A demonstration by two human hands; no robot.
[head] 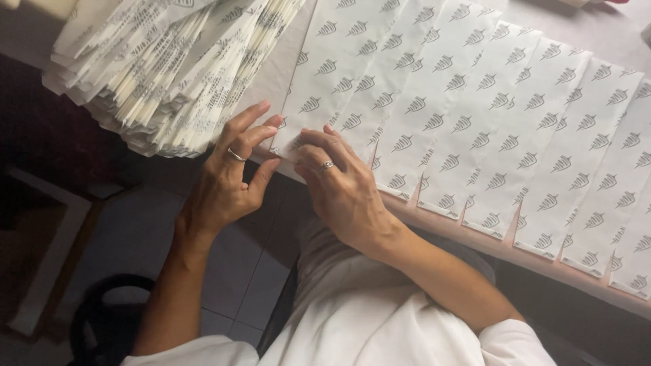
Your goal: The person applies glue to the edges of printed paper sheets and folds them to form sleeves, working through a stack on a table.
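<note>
The paper bag [325,74] nearest the hands lies flat at the desk's [475,247] near edge, leftmost in a fanned row of white bags [515,135] printed with small grey leaf marks, each one overlapping the next toward the right. Its folded bottom corner sits right at the edge, caught between both hands. The left hand [230,169] comes up from below the edge, ring on one finger, fingers loosely spread with the tips pressing the corner. The right hand [339,179] — also ringed — lies curled over the same corner, fingertips pinching the fold. Below the edge is open tiled floor [135,230]. Farther off, toward the far left corner, a thick stack of folded bags [163,68] leans in a slanting pile — just beside the row.
</note>
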